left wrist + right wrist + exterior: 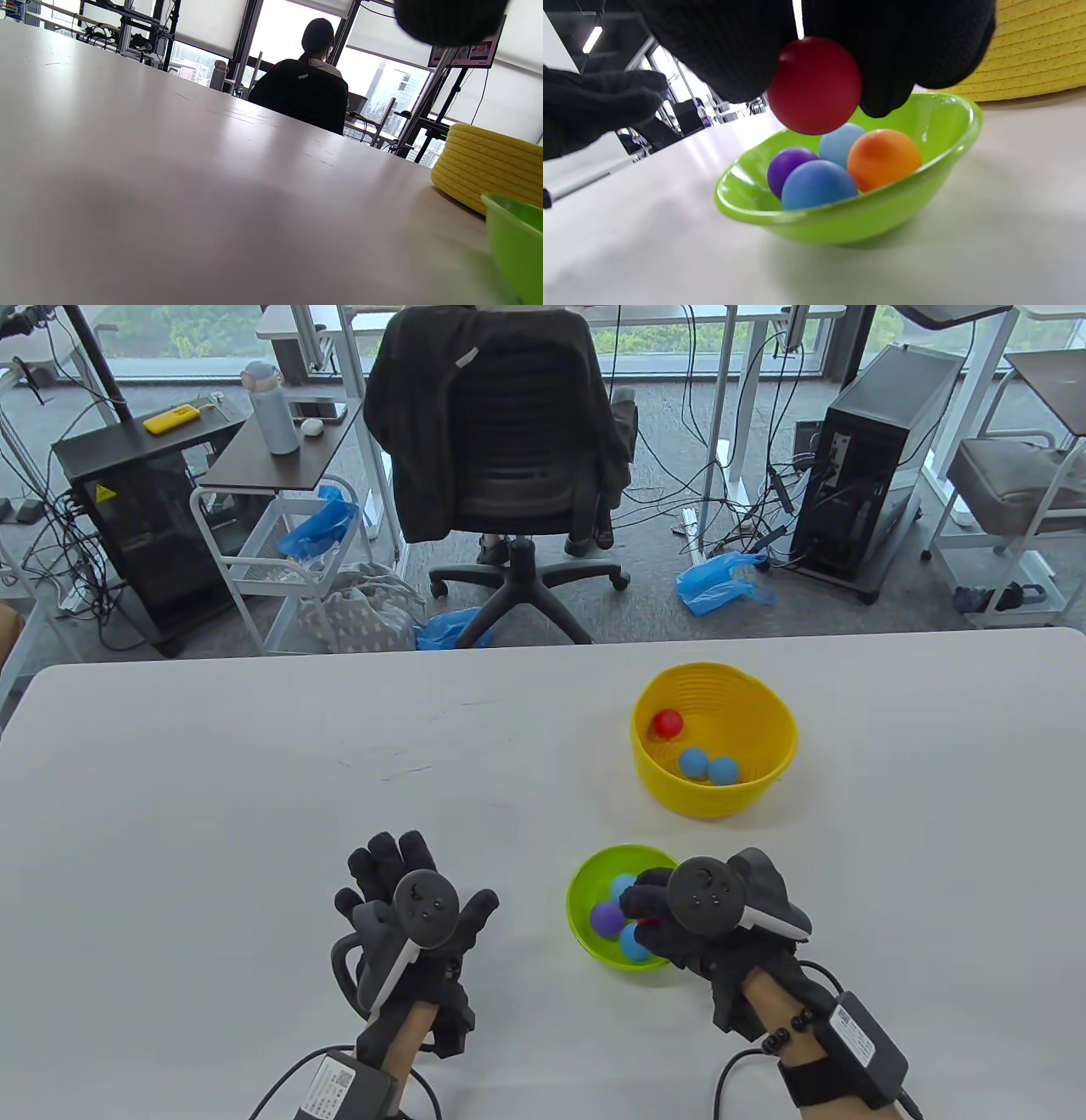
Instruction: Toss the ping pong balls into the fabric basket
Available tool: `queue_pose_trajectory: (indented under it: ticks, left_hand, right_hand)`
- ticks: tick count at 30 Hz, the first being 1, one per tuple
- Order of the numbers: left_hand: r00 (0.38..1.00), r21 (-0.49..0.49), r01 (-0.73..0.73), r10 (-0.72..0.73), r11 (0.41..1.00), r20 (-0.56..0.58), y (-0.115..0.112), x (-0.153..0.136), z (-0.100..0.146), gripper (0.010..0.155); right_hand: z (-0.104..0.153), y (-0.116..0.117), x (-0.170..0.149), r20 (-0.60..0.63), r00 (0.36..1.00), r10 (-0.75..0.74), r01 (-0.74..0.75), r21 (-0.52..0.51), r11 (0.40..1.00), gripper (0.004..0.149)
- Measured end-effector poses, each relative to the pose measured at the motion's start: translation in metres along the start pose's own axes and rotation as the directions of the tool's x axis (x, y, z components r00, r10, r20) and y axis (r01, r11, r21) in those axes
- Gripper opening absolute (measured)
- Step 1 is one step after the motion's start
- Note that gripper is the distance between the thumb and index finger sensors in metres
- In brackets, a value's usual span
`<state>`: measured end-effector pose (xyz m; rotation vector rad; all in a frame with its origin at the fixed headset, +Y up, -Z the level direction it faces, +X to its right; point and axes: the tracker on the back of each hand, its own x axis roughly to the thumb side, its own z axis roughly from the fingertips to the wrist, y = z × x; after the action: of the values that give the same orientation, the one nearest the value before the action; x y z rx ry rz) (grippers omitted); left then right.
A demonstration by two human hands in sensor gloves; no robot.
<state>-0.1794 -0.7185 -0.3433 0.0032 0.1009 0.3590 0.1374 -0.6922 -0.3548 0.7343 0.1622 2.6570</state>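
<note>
A yellow fabric basket (768, 704) stands on the white table and holds a red ball (667, 723) and two blue balls (707, 766). Nearer me, a green bowl (579, 902) holds several balls, among them a purple one (787, 165), blue ones (816, 182) and an orange one (882, 159). My right hand (657, 903) is over the bowl; its fingertips (903, 76) pinch a red ball (814, 84) just above the others. My left hand (407, 899) rests flat on the table to the left of the bowl, fingers spread, holding nothing.
The basket (488, 165) and the bowl's rim (515, 233) show at the right of the left wrist view. Beyond the table's far edge stand an office chair (501, 466), a cart and desks.
</note>
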Motion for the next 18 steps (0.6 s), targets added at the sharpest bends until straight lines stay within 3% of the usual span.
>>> queue_pose_trajectory:
  ticks: [3, 7, 10, 18]
  left_hand:
    - [1.0, -0.001, 0.0, 0.0, 1.0, -0.001, 0.0, 0.0, 0.0, 0.104]
    - [1.0, 0.0, 0.001, -0.001, 1.0, -0.001, 0.001, 0.0, 0.0, 0.104]
    - [1.0, 0.001, 0.0, 0.0, 1.0, -0.001, 0.001, 0.0, 0.0, 0.104]
    - [1.0, -0.001, 0.004, -0.004, 1.0, -0.002, 0.001, 0.001, 0.001, 0.104]
  right_hand:
    - [0.005, -0.012, -0.012, 0.038, 0.991, -0.127, 0.129, -0.058, 0.99, 0.052]
    - [0.012, -0.023, -0.032, 0.097, 0.938, -0.334, 0.344, -0.123, 0.931, 0.053]
    - [0.017, -0.029, -0.048, 0.139, 0.858, -0.495, 0.513, -0.171, 0.841, 0.054]
    - [0.025, -0.035, -0.078, 0.215, 0.633, -0.744, 0.772, -0.245, 0.587, 0.054]
